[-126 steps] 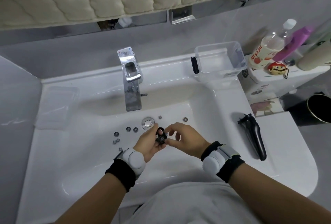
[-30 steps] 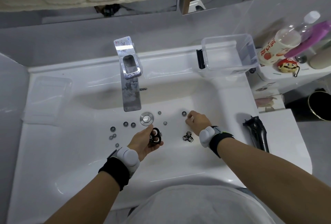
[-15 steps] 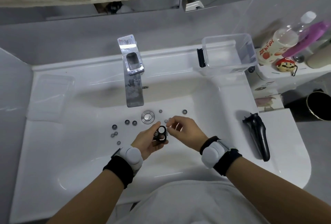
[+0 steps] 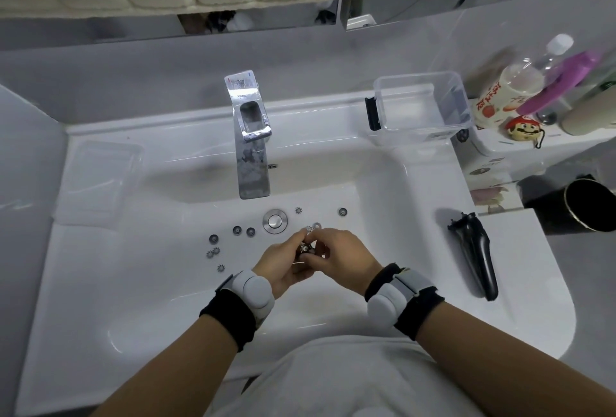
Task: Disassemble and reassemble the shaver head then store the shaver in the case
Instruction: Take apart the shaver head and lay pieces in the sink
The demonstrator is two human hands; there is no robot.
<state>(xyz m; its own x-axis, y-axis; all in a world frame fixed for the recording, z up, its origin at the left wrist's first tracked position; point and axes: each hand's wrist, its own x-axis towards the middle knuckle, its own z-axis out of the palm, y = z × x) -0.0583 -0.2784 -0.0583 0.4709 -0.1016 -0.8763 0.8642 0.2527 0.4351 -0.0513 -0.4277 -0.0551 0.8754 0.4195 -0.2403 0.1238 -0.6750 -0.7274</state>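
Over the middle of the white sink [image 4: 140,283], my left hand [image 4: 283,263] holds the black shaver head frame [image 4: 305,247], mostly hidden by my fingers. My right hand [image 4: 340,260] pinches a small round metal part against that frame. Several loose small parts lie in the basin: round guards [image 4: 237,230] [image 4: 342,211] and toothed cutters [image 4: 298,210] [image 4: 213,252]. The black shaver body [image 4: 475,256] lies on the right rim, head end pointing away. A clear plastic case [image 4: 423,106] stands open at the back right.
A chrome faucet [image 4: 250,136] rises behind the drain plug [image 4: 274,221]. A clear lid [image 4: 100,176] lies on the left rim. Bottles [image 4: 510,90] and a small figure [image 4: 523,128] crowd the shelf at the right; a black bin [image 4: 586,205] stands below.
My right hand went out to the right side of the basin, then came back to the frame in my left hand with a small part. Both hands are now pressed together.
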